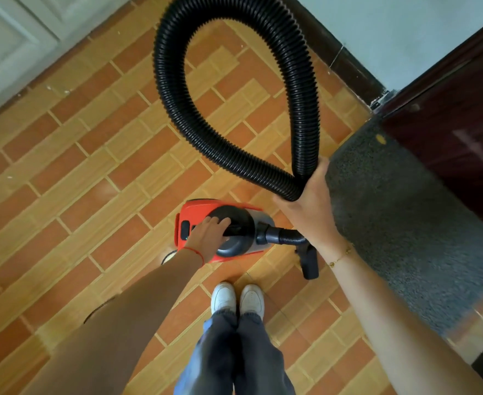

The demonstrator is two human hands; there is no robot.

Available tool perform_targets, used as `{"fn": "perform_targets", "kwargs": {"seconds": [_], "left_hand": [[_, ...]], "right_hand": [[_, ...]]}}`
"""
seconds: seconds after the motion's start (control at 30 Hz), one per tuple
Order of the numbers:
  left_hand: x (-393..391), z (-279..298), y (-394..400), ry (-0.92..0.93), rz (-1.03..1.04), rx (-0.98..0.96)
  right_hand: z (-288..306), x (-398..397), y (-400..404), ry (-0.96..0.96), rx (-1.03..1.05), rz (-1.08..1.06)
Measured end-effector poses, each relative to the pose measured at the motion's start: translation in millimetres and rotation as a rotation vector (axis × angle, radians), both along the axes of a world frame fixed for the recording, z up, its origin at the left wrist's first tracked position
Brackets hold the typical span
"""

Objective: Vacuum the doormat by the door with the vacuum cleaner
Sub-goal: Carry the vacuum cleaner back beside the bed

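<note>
Fingers of the left hand (208,238) curl over the black top handle of the red and grey canister vacuum cleaner (220,229), likely to carry or steady it. Right hand (305,201) grips the looped black ribbed hose (234,109), bunching the slack off the tiled floor (77,166). Just right of that hand lies the dark grey, coarse-pile doormat (391,209) against the dark brown door (462,124), untouched; the black nozzle (310,263) hangs below.

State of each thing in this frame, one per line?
Vacuum cleaner: on the tiled floor, gripped by its handle.
Hose: looped upward, folded where held.
Nozzle: off the doormat.
Doormat: flat by the door.
Left hand: on the handle.
Right hand: gripping the hose.
</note>
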State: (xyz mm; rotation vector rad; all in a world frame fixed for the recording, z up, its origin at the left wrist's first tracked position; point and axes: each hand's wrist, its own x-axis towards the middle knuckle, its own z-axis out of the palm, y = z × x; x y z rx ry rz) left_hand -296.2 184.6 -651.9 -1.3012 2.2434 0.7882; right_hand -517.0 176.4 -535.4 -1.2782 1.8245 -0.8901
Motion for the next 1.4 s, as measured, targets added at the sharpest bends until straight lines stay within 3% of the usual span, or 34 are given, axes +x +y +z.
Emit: {"fn": "perform_targets", "kwargs": {"seconds": [0.43, 0.8, 1.03, 1.4], "left_hand": [[62.5, 206.0, 50.4, 0.0, 0.332, -0.028], [151.4, 314.0, 116.0, 0.103, 0.624, -0.121], [225.4, 360.9, 162.7, 0.107, 0.861, -0.167], [403.0, 396.1, 216.6, 0.097, 1.258, -0.202]], "right_hand": [[201.3, 68.7, -4.2, -0.041, -0.081, 0.294], [328.4, 161.7, 9.2, -0.036, -0.163, 0.57], [373.6, 269.4, 9.9, -0.027, -0.164, 0.784], [417.4, 509.6, 26.8, -0.022, -0.218, 1.116]]}}
